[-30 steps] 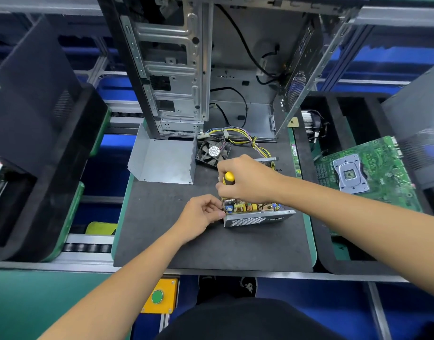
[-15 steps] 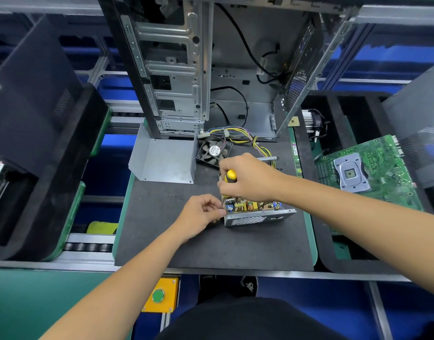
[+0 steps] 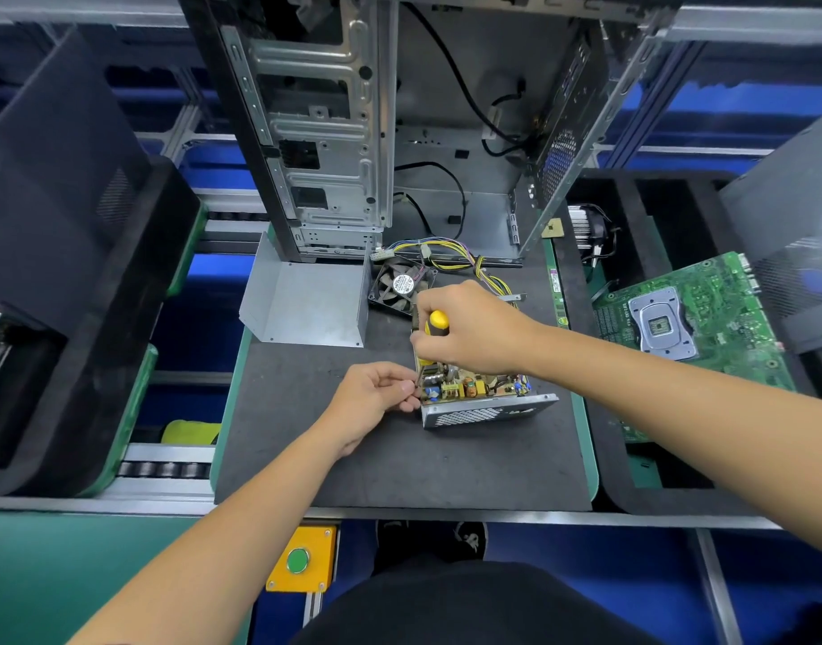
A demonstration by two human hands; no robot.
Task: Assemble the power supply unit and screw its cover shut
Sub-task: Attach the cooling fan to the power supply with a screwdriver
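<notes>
Looking down from the head camera, a dark grey foam mat (image 3: 353, 467) on a green-edged tray (image 3: 586, 449) fills the middle of the workstation. On it sits the open power supply unit (image 3: 481, 400), its circuit board exposed on top and its perforated metal wall facing the viewer. The right hand (image 3: 469, 330) is curled round the yellow-and-black handle of a screwdriver (image 3: 436, 323), held upright over the unit's left end; its tip is hidden. The left hand (image 3: 376, 398) pinches at the unit's left edge with fingertips together; whether anything small is between them cannot be told. The bent grey metal cover (image 3: 307, 302) lies apart on the mat's far left, beside a black fan (image 3: 402, 285) and a bundle of yellow and black wires (image 3: 460, 258) trailing from the unit. Behind the mat stands an open computer case (image 3: 353, 132) with bare steel panels. To the right, a green motherboard (image 3: 688, 318) rests in a black foam tray (image 3: 632, 495), with a heatsink fan (image 3: 586, 225) farther back. Black foam trays (image 3: 88, 318) stand on the left over a roller conveyor (image 3: 167, 467). A yellow box with a green button (image 3: 300, 560) sits below the bench edge, with blue floor beneath.
</notes>
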